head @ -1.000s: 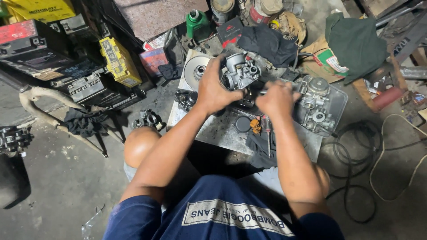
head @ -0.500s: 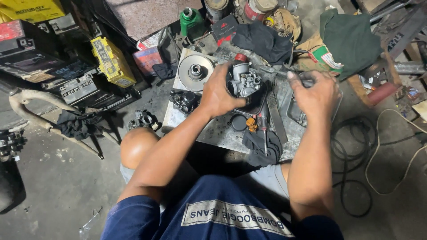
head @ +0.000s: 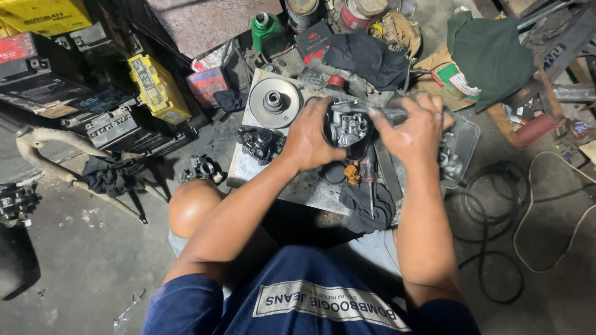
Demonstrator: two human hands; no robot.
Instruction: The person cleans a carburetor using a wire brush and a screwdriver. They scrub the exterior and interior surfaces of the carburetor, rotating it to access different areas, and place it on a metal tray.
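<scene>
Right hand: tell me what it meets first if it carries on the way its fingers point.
The right hand points leftward, fingers on the carburetor that the left hand holds. So it meets the carburetor first; beyond that, probably the left hand's fingers, though depth is unclear.

Repair workshop: scattered engine parts (head: 259,142), batteries (head: 155,87).

Crowded tabletop (head: 292,186), round pulley disc (head: 274,101) at its far-left corner, black part (head: 259,142) just near of the disc, clear tray (head: 462,146) blocking the right edge, bare floor (head: 81,260) open well left
</scene>
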